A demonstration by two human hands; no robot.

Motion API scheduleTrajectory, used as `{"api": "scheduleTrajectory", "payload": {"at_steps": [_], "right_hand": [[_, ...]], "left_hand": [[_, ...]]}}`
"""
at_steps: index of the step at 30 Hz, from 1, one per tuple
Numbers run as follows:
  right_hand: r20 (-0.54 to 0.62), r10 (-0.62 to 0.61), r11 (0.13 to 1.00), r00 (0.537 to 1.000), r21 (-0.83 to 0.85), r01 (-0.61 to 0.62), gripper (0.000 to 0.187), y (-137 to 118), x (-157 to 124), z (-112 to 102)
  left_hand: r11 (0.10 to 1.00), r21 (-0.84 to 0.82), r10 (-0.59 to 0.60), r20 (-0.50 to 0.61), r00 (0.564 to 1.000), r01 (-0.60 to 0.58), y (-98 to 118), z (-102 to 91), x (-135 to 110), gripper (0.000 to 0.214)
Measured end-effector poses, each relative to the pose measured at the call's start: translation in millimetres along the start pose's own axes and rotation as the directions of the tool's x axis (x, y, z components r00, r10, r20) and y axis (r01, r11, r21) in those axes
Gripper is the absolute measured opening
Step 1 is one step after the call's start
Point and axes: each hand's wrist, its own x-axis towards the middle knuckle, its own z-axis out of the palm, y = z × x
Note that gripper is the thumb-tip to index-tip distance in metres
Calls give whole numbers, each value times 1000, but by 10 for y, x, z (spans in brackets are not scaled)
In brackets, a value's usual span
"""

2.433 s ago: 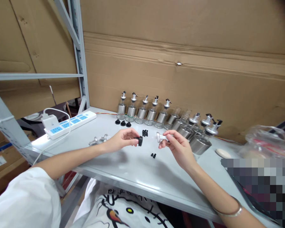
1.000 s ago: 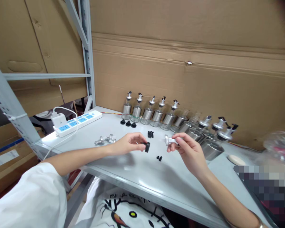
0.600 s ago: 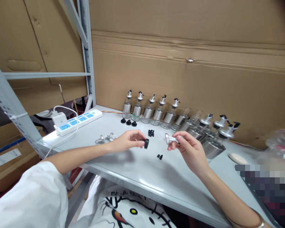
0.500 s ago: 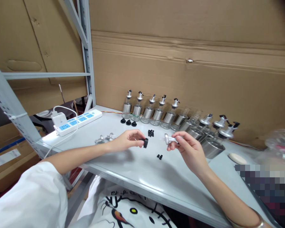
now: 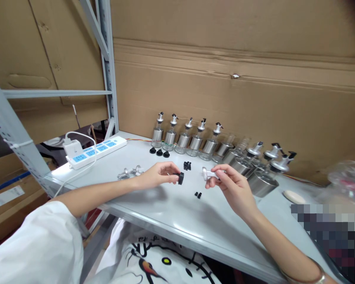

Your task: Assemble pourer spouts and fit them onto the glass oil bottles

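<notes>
My left hand [image 5: 162, 174] is closed on a black round stopper [image 5: 181, 178], its wide end turned right. Opposite it, my right hand [image 5: 232, 183] pinches a silver pourer spout [image 5: 205, 173] by its stem, the flared base facing left. A gap separates the two parts above the grey table. Between and below the hands lie two small black caps [image 5: 198, 195]. Further back sits a cluster of small black pieces [image 5: 187, 165]. Three black stoppers [image 5: 159, 152] stand in a row before the bottles. Silver spouts [image 5: 130, 172] lie behind my left wrist, partly hidden.
Several glass bottles with steel sleeves [image 5: 183, 142] line the back along the cardboard wall [image 5: 239, 98], some without spouts. A white power strip [image 5: 97, 152] with a plugged-in charger is at left. A pale oval object [image 5: 295, 197] and plastic bag [image 5: 346, 181] are at right.
My right hand has shifted slightly left with the spout, narrowing the gap to the stopper. My left hand keeps nearly the same place and grip.
</notes>
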Motion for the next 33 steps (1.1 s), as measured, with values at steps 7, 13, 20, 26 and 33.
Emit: {"api": "scheduleTrajectory", "payload": {"at_steps": [7,13,20,26,33], "right_hand": [[125,16,1000,992,-24,-14,19,36,-43,54],[137,8,996,991,-93,5,24,-14,-56,91],[129,-3,986,992,-163,25,29,-33,-60,138],[120,-40,981,992,-182,61,25,-32,-66,129],[103,-47,981,994,-182,65,24,-15,-56,126]], "left_hand": [[999,-35,-15,1,1000,15,-5,11,-3,27],[999,-10,-39,-23,999,39,42,24,-19,28],[999,6,-32,-19,999,32,78,31,-30,27],[999,10,-36,-16,999,36,65,24,-19,26],[999,23,-27,-9,1000,28,51,14,-22,24]]}}
